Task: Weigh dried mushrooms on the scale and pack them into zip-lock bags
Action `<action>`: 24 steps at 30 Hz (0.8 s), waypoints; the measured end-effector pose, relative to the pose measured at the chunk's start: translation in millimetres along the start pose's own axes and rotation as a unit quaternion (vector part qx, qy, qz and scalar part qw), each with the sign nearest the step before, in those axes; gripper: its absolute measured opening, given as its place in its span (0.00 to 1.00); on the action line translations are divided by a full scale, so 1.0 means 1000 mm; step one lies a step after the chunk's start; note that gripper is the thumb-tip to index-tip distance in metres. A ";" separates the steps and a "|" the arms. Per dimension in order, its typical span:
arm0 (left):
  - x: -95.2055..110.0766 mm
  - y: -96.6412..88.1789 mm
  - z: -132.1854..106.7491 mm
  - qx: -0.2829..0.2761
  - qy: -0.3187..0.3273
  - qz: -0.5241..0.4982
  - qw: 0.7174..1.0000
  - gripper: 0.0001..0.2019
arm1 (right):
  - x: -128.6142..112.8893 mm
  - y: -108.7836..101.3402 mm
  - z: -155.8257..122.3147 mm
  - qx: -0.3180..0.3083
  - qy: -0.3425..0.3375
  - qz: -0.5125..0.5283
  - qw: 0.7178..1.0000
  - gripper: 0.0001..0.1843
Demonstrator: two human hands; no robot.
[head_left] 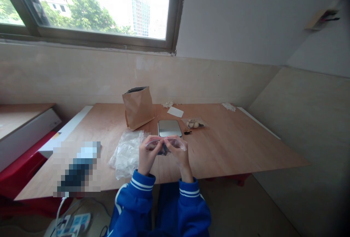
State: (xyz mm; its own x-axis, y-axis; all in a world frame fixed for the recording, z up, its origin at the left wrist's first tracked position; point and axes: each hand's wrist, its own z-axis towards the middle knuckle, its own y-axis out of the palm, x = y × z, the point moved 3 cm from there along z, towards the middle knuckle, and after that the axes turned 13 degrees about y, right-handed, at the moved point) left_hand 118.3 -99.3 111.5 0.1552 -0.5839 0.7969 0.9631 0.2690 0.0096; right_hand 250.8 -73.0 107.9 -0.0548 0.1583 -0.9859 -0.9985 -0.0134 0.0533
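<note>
Between my two hands is a clear zip-lock bag (178,143) with a red strip along its mouth, gaping at the top. My left hand (147,159) grips the bag's left side, and my right hand (181,158) grips its right side, with the thumbs meeting at the middle. Something dark shows inside, too small to name. Just beyond my hands lies a flat silver-topped device, like a small scale (169,128). To the left of my left hand rests a crumpled heap of clear plastic bags (126,153).
A brown paper pouch (139,108) stands open at the back left. Right of the scale are a clear bag with pale lumps (193,123) and small dark bits (187,132). A white card (175,111) lies behind. A pixelated object (79,167) with a cable is at left on the wooden table (240,146).
</note>
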 end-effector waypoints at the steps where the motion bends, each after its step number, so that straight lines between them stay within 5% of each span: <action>1: 0.001 0.000 0.000 0.009 0.010 0.013 1.000 0.10 | -0.001 0.001 -0.001 0.009 -0.002 0.002 1.000 0.09; 12: -0.008 0.005 -0.006 0.047 -0.114 -0.105 0.987 0.15 | 0.007 0.002 -0.001 0.022 0.011 0.039 0.999 0.17; 18: -0.023 0.000 -0.008 0.162 -0.182 -0.155 0.957 0.21 | 0.018 -0.002 0.003 0.038 0.056 0.022 0.998 0.35; 24: -0.035 0.002 -0.003 0.105 -0.190 -0.146 0.965 0.29 | 0.028 -0.011 0.007 0.068 0.084 0.024 0.994 0.34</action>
State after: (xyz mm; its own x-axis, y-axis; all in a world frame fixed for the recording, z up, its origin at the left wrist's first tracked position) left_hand 115.5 -81.0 82.1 -0.2455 -0.3465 0.9054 0.8816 0.3087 0.3572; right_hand 260.0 -61.3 80.6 -0.1119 -0.0073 -0.9937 -0.9868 0.1188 0.1102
